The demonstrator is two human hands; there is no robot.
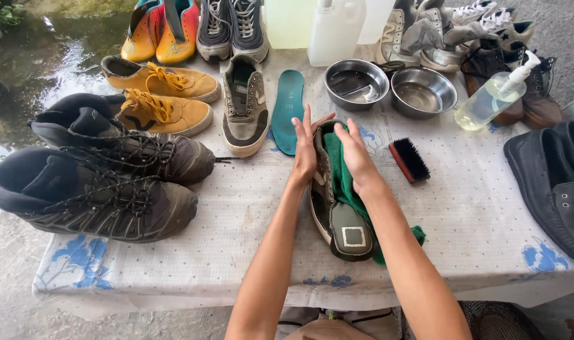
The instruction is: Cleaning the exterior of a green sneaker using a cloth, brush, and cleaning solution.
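Head view: grey-olive sneaker (337,214) near the table's (476,208) front middle, tipped on its side, tongue patch toward the viewer, soft green cloth (344,176) stuffed along its opening. Left hand (304,148) flat and open, fingers straight against the shoe's left side; right hand (355,154) loosely curved, pressing the cloth onto the shoe. Farther: bristled wooden brush (409,161) right, teal insole (288,110), two shiny steel bowls (391,85) beyond.

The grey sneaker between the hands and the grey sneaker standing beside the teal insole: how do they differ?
The held grey sneaker lies on its side with a green cloth pressed against it; the standing grey sneaker sits upright, untouched. The held one is pressed between the left hand and right hand. Both look like one pair.
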